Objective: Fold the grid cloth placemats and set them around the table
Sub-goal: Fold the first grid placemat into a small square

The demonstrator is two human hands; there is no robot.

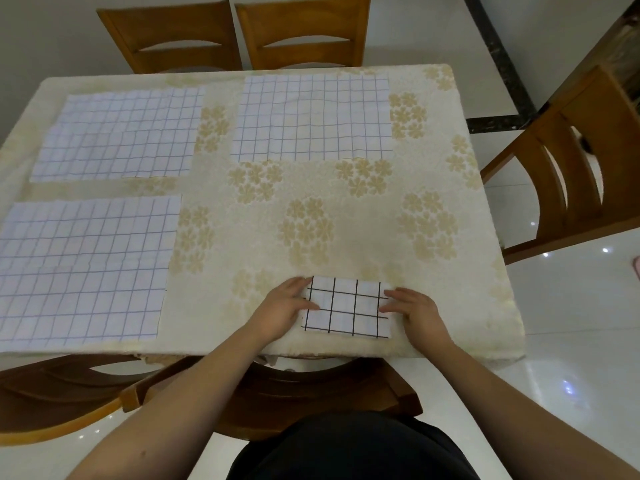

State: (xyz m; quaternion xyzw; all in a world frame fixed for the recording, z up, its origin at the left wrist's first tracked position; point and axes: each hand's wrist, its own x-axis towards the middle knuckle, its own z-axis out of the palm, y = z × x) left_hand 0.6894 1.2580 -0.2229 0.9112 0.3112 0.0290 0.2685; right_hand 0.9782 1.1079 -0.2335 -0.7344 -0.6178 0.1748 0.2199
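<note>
Near the front edge of the surface, seen from the head camera, a folded placemat lies as a small rectangle, white with a bold dark grid. The left hand rests on its left end, fingers extended and laid flat over the cloth edge; the right hand does the same at the right end, fingertips on the cloth. Neither hand grips the cloth; both lie open, pressing down on it.

Three unfolded placemats lie spread flat on the same surface: one at the near left, one at the far left and one at the far middle, each white with a fine grid and apart from the others.

A cream tablecloth with pale gold flower clusters covers the surface. Wooden chairs stand around it: two on the far side, one at the right, and two at the near side. No writing or label can be read anywhere.
</note>
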